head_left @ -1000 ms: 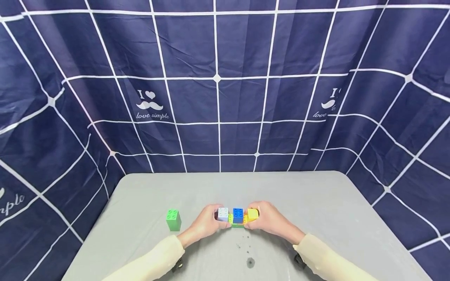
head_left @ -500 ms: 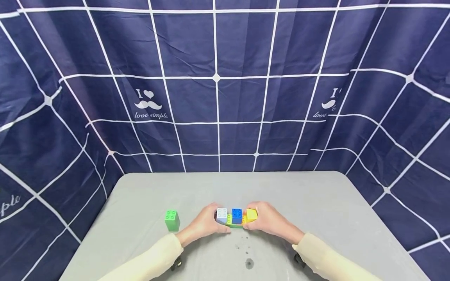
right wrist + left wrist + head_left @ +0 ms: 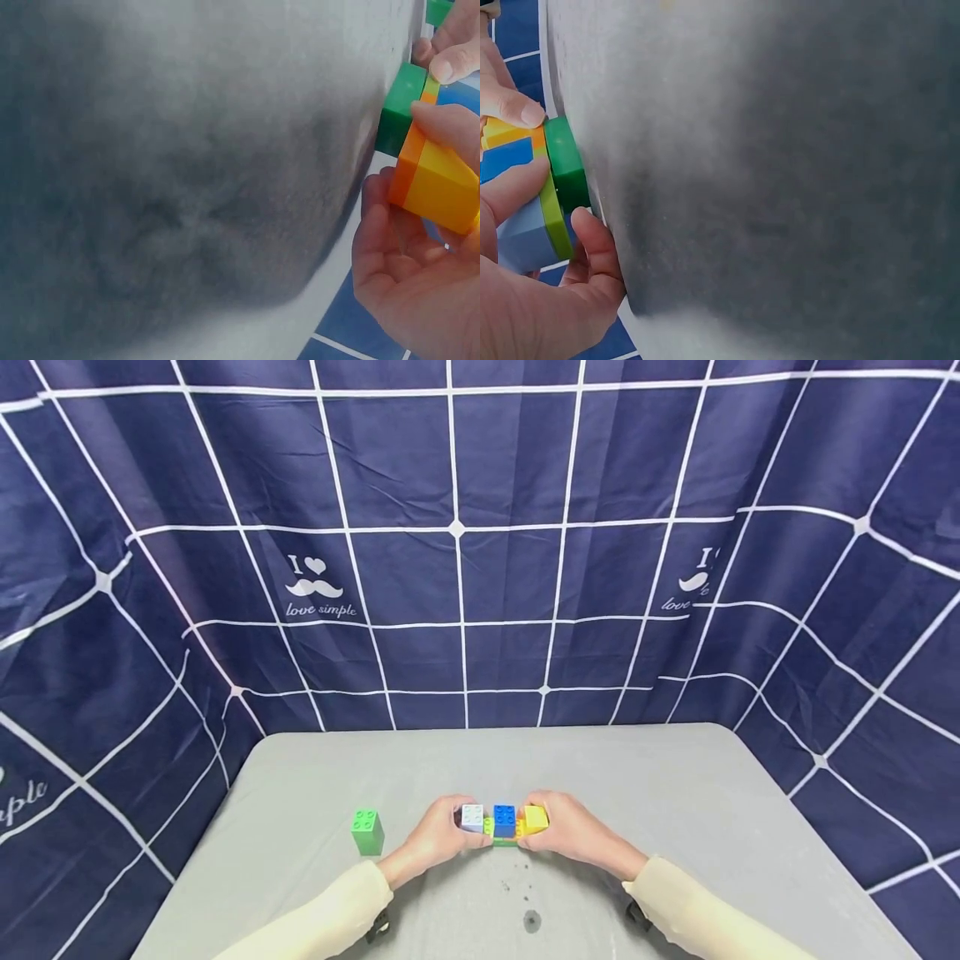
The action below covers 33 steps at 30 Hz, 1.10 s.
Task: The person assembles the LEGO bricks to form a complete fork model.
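Both hands hold one toy brick assembly between them on the grey table. Its base is a green brick (image 3: 567, 163), with a lime plate (image 3: 553, 217) and an orange plate (image 3: 409, 161) side by side on it. Above these sit a pale blue brick (image 3: 472, 817) on the left, a dark blue brick (image 3: 505, 821) in the middle and a yellow brick (image 3: 536, 819) on the right. My left hand (image 3: 441, 831) grips the pale blue end, thumb along the near side. The yellow end is in my right hand (image 3: 566, 827), its thumb across the orange plate's near side.
Left of the hands, a separate tall green brick (image 3: 368, 833) stands on the grey table (image 3: 600, 760). Small dark stains (image 3: 532, 921) mark the tabletop in front of the hands. A navy curtain (image 3: 405, 577) with white lines hangs behind and at both sides.
The left thumb, lower and apart from the lime plate half a second ago, is back against the assembly's near side. The right hand keeps its hold; the bricks look the same.
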Tool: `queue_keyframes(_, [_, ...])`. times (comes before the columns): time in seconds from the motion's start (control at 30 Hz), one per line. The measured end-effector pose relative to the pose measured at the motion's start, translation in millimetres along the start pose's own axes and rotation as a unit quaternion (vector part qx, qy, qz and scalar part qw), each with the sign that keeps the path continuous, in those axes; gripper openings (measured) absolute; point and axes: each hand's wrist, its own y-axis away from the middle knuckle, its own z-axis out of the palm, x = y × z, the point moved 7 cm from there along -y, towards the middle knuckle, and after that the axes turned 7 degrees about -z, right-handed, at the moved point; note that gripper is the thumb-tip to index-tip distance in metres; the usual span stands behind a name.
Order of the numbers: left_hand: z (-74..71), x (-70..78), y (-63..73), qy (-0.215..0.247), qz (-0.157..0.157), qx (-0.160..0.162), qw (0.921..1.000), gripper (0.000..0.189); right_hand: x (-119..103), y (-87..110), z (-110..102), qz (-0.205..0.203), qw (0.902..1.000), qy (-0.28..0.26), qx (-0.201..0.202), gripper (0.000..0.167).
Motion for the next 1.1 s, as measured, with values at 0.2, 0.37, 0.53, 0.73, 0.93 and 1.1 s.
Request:
queue_keyframes(0.2, [-1.0, -1.4, -1.1, -0.001, 0.0, 0.001, 1.0, 0.033, -2, -3.3, -1, -0.018, 0.9996, -0.022, 0.006, 0.033])
queue_keyframes(0.37, [-0.8, 0.3, -1.0, -0.02, -0.004, -0.01, 0.9997, 0.034, -6, -7.0, -1, -0.026, 0.9986, -0.043, 0.017, 0.035])
queue_keyframes(0.53, [-2.1, 4.8, 3.9, -0.01, -0.009, -0.026, 0.9996, 0.041, -6, -6.4, 2, -0.018, 0.9984, -0.046, 0.028, 0.028])
queue_keyframes(0.73, [-7.5, 4.9, 11.4, 0.015, -0.019, -0.029, 0.9993, 0.046, -4, -3.7, 3, -0.005, 0.9957, -0.085, 0.036, 0.032])
queue_keyframes(0.93, [-12.5, 3.1, 20.9, 0.042, -0.039, -0.038, 0.9976, 0.047, -3, -3.2, 5, -0.005, 0.9898, -0.135, 0.045, 0.035])
queue_keyframes(1.1, [-16.5, 2.8, 29.5, 0.044, -0.051, -0.04, 0.9969, 0.05, 1, -3.2, 9, 0.008, 0.9884, -0.145, 0.044, 0.035])
